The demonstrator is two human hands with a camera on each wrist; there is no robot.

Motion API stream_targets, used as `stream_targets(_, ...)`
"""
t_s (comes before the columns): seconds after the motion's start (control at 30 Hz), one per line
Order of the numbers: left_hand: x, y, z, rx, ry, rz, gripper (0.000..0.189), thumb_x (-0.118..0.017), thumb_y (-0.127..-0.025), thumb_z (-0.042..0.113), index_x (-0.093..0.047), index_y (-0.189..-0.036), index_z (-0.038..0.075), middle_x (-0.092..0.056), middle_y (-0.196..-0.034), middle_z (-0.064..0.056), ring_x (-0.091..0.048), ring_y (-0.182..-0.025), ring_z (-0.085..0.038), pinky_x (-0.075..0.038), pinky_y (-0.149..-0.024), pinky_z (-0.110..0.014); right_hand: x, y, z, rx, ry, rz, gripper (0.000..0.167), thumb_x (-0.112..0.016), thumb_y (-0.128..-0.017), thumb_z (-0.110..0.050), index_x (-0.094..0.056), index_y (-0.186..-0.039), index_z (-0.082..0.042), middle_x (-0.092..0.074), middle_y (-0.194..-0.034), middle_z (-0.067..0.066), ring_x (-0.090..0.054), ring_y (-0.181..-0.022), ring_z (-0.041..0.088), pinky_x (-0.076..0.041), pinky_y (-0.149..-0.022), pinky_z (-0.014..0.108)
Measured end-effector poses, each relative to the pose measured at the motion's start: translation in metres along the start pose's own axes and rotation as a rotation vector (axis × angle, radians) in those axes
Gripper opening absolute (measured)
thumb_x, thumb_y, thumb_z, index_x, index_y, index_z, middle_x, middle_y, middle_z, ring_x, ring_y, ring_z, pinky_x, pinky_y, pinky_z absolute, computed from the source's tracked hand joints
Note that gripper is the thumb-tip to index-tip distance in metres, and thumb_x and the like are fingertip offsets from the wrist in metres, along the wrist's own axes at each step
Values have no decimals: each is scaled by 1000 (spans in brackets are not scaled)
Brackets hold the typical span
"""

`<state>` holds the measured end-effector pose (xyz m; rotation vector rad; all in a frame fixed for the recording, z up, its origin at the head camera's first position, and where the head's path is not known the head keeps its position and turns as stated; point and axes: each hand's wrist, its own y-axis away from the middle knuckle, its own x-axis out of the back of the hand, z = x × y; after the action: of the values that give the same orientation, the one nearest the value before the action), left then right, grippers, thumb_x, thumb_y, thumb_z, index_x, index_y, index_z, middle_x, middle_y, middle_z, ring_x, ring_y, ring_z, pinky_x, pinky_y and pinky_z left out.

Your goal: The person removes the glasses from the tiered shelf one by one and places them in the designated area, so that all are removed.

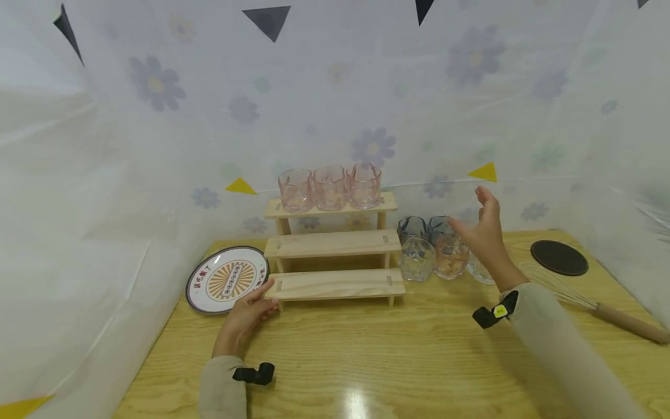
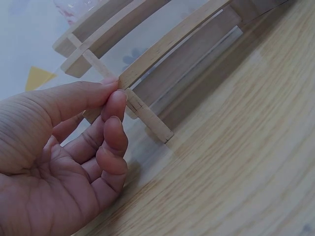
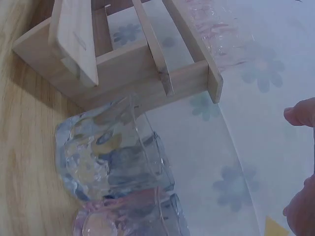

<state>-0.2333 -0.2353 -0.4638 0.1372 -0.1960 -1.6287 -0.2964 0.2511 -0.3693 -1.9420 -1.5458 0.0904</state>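
Note:
A three-tier wooden rack (image 1: 335,284) stands mid-table, with three pink glasses (image 1: 330,189) in a row on its top tier. My left hand (image 1: 245,321) pinches the left end of the bottom shelf (image 2: 147,59) between thumb and index finger. Over the glasses to the right of the rack, my right hand (image 1: 485,235) is raised with thumb and fingers apart, holding nothing. Below it are a pinkish glass (image 1: 451,259), a clear glass (image 1: 417,261) and, behind them, two dark blue glasses (image 1: 412,228). Another clear glass (image 1: 481,272) is partly hidden by the right wrist.
A white plate (image 1: 206,297) with an orange sunburst print lies left of the rack. At the right are a whisk (image 1: 628,322) with a wooden handle and a dark round mat (image 1: 559,257). Flower-patterned sheeting (image 1: 324,75) encloses the table's back and sides.

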Motion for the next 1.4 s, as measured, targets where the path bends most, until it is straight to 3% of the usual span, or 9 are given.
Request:
stream_targets(0.37, 0, 0, 1, 9, -20, -7, 60, -63, -90, 6, -41, -144, 13, -68, -79, 7, -58, -71, -7, -43, -64, -21, -52, -40, -23, 32, 55, -134, 92, -71, -85, -30, -11, -151, -6, -15, -152, 18, -16, -139, 35, -18, -109, 55)
stream_targets(0.57, 0, 0, 0, 11, -9, -8, 60, -64, -89, 6, -40, -145, 13, -69, -78, 7, -59, -72, -7, -44, -64, -22, -80, -58, -41, 61, 64, -206, 95, -73, -83, -32, -13, -150, -5, -19, -151, 17, -19, -139, 34, -20, -108, 55)
stream_targets(0.8, 0, 0, 1, 21, 4, 15, 60, -65, -88, 7, -42, -144, 14, -68, -76, 7, -59, -70, -8, -44, -64, -22, -110, -76, -55, 0, 17, -275, 99, -74, -81, -38, -12, -151, -8, -21, -152, 14, -21, -139, 29, -24, -107, 53)
stream_targets(1.0, 0, 0, 2, 17, -3, 13, 60, -65, -88, 6, -42, -144, 14, -68, -76, 6, -59, -70, -9, -44, -64, -22, -127, -83, -64, -56, 10, -294, 101, -74, -80, -41, -10, -152, -10, -24, -151, 14, -24, -138, 28, -26, -108, 49)
stream_targets(1.4, 0, 0, 2, 25, -5, 17, 60, -65, -89, 6, -42, -144, 14, -68, -77, 6, -58, -70, -9, -44, -64, -22, -150, -85, -68, -24, -87, -225, 90, -72, -85, -28, -15, -148, 1, -31, -144, 21, -35, -132, 34, -31, -107, 41)
